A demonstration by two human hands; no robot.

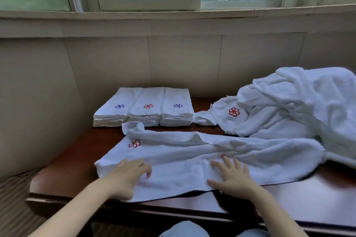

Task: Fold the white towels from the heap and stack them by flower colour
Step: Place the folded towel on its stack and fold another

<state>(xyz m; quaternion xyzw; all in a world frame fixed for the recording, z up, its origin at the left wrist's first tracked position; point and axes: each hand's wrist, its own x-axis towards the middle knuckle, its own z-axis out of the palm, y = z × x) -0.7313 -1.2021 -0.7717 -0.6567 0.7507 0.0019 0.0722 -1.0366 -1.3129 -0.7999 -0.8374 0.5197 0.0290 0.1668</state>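
White towel [192, 159], red flower [134, 143], rumpled

Both bare forearms reach forward from the bottom of the view, the left one slanting in from the lower left corner, the right one coming up from the lower right. The left hand [127, 176] lies palm down with its fingers bent slightly at the tips — the thumb side is hidden under the palm. The right hand [232, 177] lies flat too, fingers straight and spread (thumb splayed out to its left). The hands sit apart, roughly level with one another.
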